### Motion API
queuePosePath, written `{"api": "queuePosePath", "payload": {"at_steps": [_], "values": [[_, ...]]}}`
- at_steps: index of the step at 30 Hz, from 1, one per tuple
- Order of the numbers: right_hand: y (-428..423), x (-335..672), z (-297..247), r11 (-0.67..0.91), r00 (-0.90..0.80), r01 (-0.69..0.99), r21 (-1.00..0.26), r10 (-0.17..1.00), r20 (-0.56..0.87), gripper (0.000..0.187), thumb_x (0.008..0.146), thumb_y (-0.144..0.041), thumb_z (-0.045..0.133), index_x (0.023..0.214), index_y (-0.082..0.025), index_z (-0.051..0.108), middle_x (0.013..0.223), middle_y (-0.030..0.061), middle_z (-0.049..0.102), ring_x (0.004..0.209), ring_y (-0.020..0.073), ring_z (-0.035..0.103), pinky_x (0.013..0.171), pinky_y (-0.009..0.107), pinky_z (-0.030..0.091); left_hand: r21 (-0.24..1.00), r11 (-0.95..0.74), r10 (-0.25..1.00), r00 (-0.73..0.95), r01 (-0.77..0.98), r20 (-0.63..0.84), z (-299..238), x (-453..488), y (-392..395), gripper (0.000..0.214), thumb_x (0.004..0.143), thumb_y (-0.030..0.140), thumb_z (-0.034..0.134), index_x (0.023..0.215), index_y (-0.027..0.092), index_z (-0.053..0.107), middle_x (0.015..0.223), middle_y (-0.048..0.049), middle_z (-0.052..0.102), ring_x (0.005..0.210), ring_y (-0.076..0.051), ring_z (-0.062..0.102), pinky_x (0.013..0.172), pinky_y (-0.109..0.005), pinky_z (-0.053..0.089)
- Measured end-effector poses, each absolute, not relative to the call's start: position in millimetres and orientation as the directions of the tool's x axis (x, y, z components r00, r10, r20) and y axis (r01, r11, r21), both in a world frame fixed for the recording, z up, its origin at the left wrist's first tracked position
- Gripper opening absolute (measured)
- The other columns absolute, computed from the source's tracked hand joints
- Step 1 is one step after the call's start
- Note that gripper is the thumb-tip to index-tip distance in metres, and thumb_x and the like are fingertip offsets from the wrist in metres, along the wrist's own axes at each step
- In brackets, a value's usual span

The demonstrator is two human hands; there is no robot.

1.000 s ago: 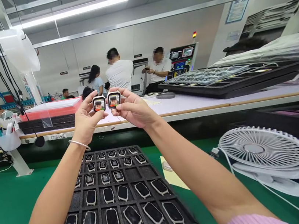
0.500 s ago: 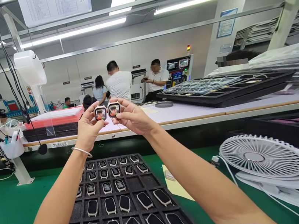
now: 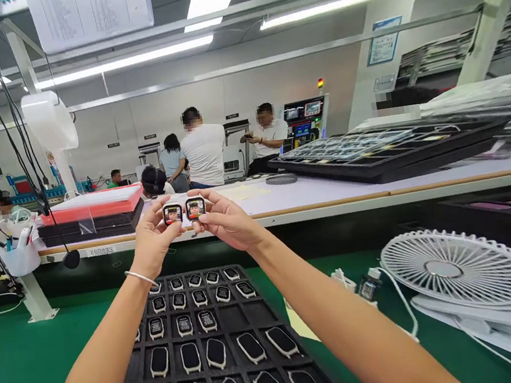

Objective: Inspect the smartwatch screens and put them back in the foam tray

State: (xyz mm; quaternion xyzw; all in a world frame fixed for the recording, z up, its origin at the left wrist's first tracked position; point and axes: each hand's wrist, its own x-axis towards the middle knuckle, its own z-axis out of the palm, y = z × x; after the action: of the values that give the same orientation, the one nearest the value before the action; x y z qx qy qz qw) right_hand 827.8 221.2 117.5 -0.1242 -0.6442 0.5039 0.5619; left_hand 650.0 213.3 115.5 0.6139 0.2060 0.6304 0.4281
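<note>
My left hand pinches a small square watch body with a lit screen showing a picture. My right hand pinches a second watch body the same way, right beside the first. Both are held up at arm's length above a black foam tray whose pockets hold several more watch bodies, some with lit screens, some dark. A thin bracelet sits on my left wrist.
A white desk fan lies tilted on the green mat at the right, with a cable and small plug near it. A yellow note lies beside the tray. Behind runs a bench with black trays and a red-lidded stack. Several people stand farther back.
Both hands have lowered slightly with the two watch bodies, still held side by side. The view has tilted, so the tray sits lower in the frame.
</note>
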Motion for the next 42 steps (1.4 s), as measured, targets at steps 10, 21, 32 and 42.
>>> {"api": "queuePosePath", "payload": {"at_steps": [10, 21, 32, 42], "values": [[227.9, 823.8, -11.9, 0.138, -0.365, -0.450, -0.883, 0.874, 0.322, 0.049, 0.070, -0.018, 0.077, 0.115, -0.022, 0.059, 0.090, -0.0009, 0.069, 0.067, 0.0133, 0.068, 0.064, 0.027, 0.052, 0.955, -0.206, 0.949, 0.194, -0.212, 0.247, 4.1, 636.8, 216.1, 0.064, 0.064, 0.021, 0.081, 0.124, 0.016, 0.059, 0.098, -0.0030, 0.070, 0.063, -0.009, 0.068, 0.065, -0.023, 0.057], [230.2, 826.4, -62.8, -0.010, -0.401, -0.413, -0.911, 0.900, 0.172, 0.041, 0.078, -0.025, 0.077, 0.114, -0.021, 0.059, 0.085, -0.0011, 0.069, 0.067, 0.0142, 0.070, 0.064, 0.027, 0.053, 0.987, -0.064, 0.977, 0.193, -0.147, 0.092, -44.0, 633.2, 222.7, 0.055, 0.063, 0.027, 0.082, 0.113, 0.015, 0.061, 0.095, -0.0031, 0.072, 0.057, -0.010, 0.068, 0.057, -0.021, 0.055], [224.0, 827.9, -72.4, -0.023, -0.410, -0.395, -0.918, 0.899, 0.154, 0.036, 0.080, -0.027, 0.076, 0.109, -0.021, 0.057, 0.083, -0.0022, 0.069, 0.060, 0.0115, 0.068, 0.057, 0.024, 0.051, 0.991, 0.009, 0.972, 0.232, -0.135, 0.023, -52.9, 632.1, 213.4, 0.047, 0.071, 0.027, 0.078, 0.114, 0.017, 0.061, 0.101, -0.0042, 0.072, 0.059, -0.012, 0.071, 0.058, -0.022, 0.058], [224.5, 828.8, -78.9, -0.057, -0.393, -0.372, -0.927, 0.914, 0.102, 0.039, 0.075, -0.013, 0.069, 0.111, -0.021, 0.056, 0.083, -0.0036, 0.069, 0.061, 0.0111, 0.068, 0.057, 0.023, 0.051, 0.981, 0.090, 0.966, 0.255, -0.174, -0.043, -56.4, 634.0, 212.8, 0.049, 0.071, 0.019, 0.072, 0.118, 0.017, 0.059, 0.097, -0.0006, 0.070, 0.063, -0.012, 0.073, 0.064, -0.023, 0.060]]}}
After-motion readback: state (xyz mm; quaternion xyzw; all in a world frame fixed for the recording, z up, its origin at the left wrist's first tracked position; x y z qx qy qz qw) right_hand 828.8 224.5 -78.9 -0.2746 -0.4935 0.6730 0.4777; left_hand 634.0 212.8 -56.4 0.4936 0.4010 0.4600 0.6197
